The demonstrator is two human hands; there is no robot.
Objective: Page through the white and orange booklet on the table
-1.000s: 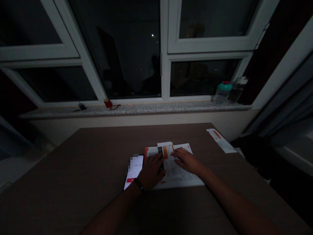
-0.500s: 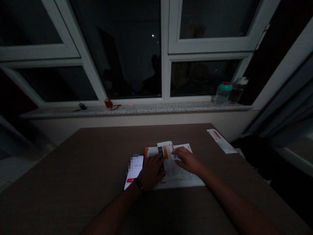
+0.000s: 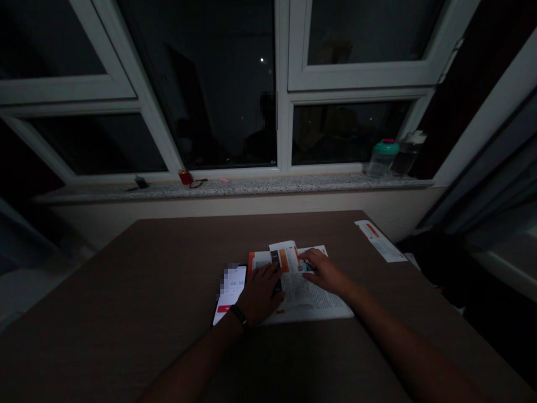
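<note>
A printed booklet [image 3: 319, 305] with white pages and orange accents lies on the brown table. Over its upper part is a smaller printed sheet or folded flap [image 3: 289, 252] with an orange block; whether it is loose or attached I cannot tell. My left hand [image 3: 260, 294], a dark band at the wrist, lies flat with fingers spread across the booklet's left side and the flap's edge. At the flap's right edge, my right hand [image 3: 327, 275] rests with bent fingers, thumb apart from them. A lit phone [image 3: 230, 291] showing a timer lies beside my left hand.
A printed paper strip [image 3: 381, 243] lies at the table's right edge. On the granite windowsill [image 3: 268, 185] stand a clear bottle with a green lid [image 3: 382, 157], another clear bottle [image 3: 406, 157], a small red object [image 3: 185, 177] and a small dark object [image 3: 141, 182].
My right hand has shifted slightly right, and its fingers have drawn back a little from the flap. My left hand stays put. The phone's timer has advanced.
</note>
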